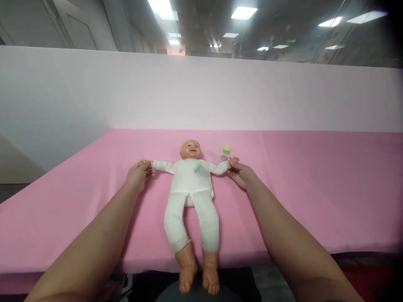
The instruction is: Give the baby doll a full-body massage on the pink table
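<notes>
A baby doll (191, 178) in a white top and white trousers lies on its back, head away from me, both arms stretched out sideways. Its bare feet hang over the near table edge. My left hand (138, 174) is closed around the doll's hand at the left. On the other side, my right hand (242, 173) pinches the doll's arm at the wrist, and the doll's small fingers stick out above my thumb. Just behind that wrist stands a small bottle (226, 152) with a green cap, its lower part partly hidden by the doll's arm.
A pink cloth (308, 188) covers the table. Behind it runs a white wall (220, 92), with glass above reflecting ceiling lights. At the lower right, below the table edge, lies something red (371, 277). A white door (78, 25) shows at the upper left.
</notes>
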Demonstrator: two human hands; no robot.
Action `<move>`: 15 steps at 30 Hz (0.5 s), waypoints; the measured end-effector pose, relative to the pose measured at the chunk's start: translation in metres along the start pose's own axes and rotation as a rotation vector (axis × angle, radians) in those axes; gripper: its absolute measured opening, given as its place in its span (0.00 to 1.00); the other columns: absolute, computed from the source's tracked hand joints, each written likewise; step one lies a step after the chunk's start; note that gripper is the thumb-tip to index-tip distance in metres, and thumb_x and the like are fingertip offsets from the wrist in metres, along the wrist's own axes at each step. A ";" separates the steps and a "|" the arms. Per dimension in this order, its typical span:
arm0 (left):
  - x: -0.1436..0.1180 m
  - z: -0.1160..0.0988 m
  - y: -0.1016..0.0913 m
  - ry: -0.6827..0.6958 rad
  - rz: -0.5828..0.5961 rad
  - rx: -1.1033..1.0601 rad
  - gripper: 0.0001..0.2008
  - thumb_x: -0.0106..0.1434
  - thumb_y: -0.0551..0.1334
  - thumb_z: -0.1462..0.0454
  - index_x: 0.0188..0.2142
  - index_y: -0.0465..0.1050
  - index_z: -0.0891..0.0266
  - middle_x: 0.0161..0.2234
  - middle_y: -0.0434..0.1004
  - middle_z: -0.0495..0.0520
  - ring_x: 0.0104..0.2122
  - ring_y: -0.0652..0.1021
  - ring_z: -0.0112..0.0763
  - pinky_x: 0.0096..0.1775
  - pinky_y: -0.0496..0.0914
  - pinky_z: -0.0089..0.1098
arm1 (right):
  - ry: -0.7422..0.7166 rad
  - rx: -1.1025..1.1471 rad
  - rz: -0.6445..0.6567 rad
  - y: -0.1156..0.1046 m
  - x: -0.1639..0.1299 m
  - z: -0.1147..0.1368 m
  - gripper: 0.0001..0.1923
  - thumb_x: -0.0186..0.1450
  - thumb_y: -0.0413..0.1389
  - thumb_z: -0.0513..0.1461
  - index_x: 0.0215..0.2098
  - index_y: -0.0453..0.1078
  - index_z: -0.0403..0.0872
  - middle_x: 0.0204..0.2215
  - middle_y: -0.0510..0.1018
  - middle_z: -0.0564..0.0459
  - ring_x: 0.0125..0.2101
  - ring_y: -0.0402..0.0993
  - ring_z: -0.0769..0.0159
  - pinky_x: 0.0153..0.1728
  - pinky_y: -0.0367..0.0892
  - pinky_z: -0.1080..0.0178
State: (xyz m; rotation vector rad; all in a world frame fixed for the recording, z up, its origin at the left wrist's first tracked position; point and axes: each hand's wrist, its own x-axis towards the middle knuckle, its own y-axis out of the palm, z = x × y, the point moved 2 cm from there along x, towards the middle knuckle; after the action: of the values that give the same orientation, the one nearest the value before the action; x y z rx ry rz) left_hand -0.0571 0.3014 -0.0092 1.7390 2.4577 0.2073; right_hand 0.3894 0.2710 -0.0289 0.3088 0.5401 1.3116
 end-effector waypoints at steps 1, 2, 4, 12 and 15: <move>-0.001 0.001 0.003 -0.012 0.044 0.017 0.13 0.55 0.73 0.63 0.37 0.75 0.64 0.32 0.79 0.56 0.26 0.79 0.33 0.28 0.78 0.32 | 0.002 -0.065 -0.001 0.003 -0.001 -0.003 0.05 0.67 0.63 0.33 0.43 0.77 0.46 0.42 0.82 0.47 0.40 0.81 0.65 0.38 0.82 0.67; -0.002 0.002 0.006 -0.025 0.095 0.028 0.14 0.54 0.74 0.63 0.38 0.75 0.63 0.33 0.80 0.57 0.28 0.80 0.34 0.30 0.78 0.33 | -0.002 -0.129 -0.003 0.005 -0.001 -0.006 0.05 0.68 0.62 0.34 0.43 0.77 0.46 0.43 0.83 0.47 0.40 0.81 0.64 0.38 0.82 0.67; -0.001 0.005 0.009 -0.029 0.172 0.015 0.17 0.51 0.76 0.64 0.39 0.75 0.62 0.35 0.80 0.57 0.31 0.81 0.35 0.32 0.79 0.34 | -0.009 -0.220 -0.009 0.007 -0.002 -0.009 0.07 0.68 0.62 0.35 0.45 0.77 0.46 0.46 0.83 0.46 0.42 0.82 0.63 0.38 0.82 0.66; -0.013 0.000 0.017 0.081 -0.032 0.034 0.14 0.56 0.74 0.61 0.40 0.75 0.60 0.36 0.78 0.53 0.32 0.78 0.30 0.32 0.74 0.28 | -0.289 -0.365 -0.115 0.013 -0.006 -0.006 0.34 0.66 0.64 0.40 0.68 0.62 0.54 0.58 0.78 0.46 0.48 0.82 0.58 0.44 0.83 0.54; -0.039 -0.009 0.037 0.310 -0.010 0.165 0.12 0.58 0.73 0.60 0.40 0.76 0.60 0.40 0.80 0.55 0.39 0.80 0.33 0.40 0.75 0.32 | -0.526 -0.595 -0.080 0.035 -0.020 -0.006 0.34 0.64 0.64 0.41 0.67 0.64 0.52 0.54 0.81 0.47 0.47 0.82 0.57 0.49 0.80 0.52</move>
State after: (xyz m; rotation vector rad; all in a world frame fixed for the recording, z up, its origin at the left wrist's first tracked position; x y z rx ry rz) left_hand -0.0118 0.2763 0.0068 1.8855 2.7700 0.3022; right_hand 0.3543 0.2596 -0.0121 0.1226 -0.2819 1.1910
